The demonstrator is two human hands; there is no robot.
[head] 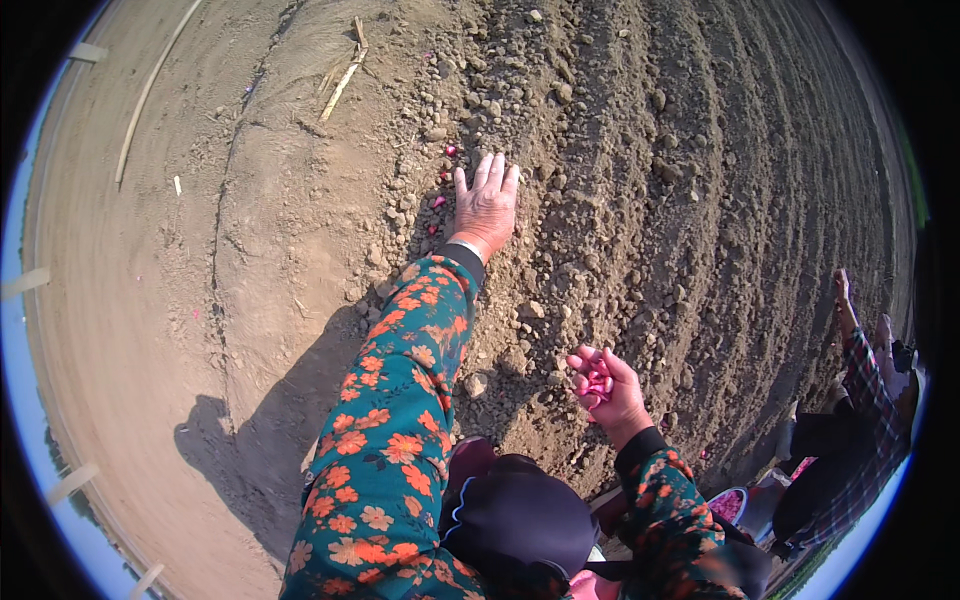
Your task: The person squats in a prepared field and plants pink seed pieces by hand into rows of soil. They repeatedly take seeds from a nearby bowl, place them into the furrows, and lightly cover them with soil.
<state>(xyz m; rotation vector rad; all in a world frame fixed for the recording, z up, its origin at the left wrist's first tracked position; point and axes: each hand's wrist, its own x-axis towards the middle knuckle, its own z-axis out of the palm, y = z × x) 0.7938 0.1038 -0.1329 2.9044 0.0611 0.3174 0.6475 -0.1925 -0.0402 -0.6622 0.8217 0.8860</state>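
Observation:
My left hand (pixel 486 204) reaches out palm down over the loose soil of a furrow, fingers slightly apart; its thumb and whatever lies under the palm are hidden. Just left of it, several pink cloves (pixel 439 202), apparently coated garlic, lie in a line along the furrow. Nearer my body, my right hand (pixel 615 397) is turned palm up with curled fingers around a small handful of pink cloves (pixel 598 384). Both arms wear a green sleeve (pixel 405 420) with orange flowers and dark cuffs.
Ridged, cloddy soil (pixel 675 187) runs ahead and right; smoother ground (pixel 285 195) lies left, with dry stalks (pixel 345 82). At lower right, a person in a checked sleeve (pixel 866 375) works beside a basin (pixel 742 506) holding pink cloves. My dark-clad knee (pixel 517 517) is below.

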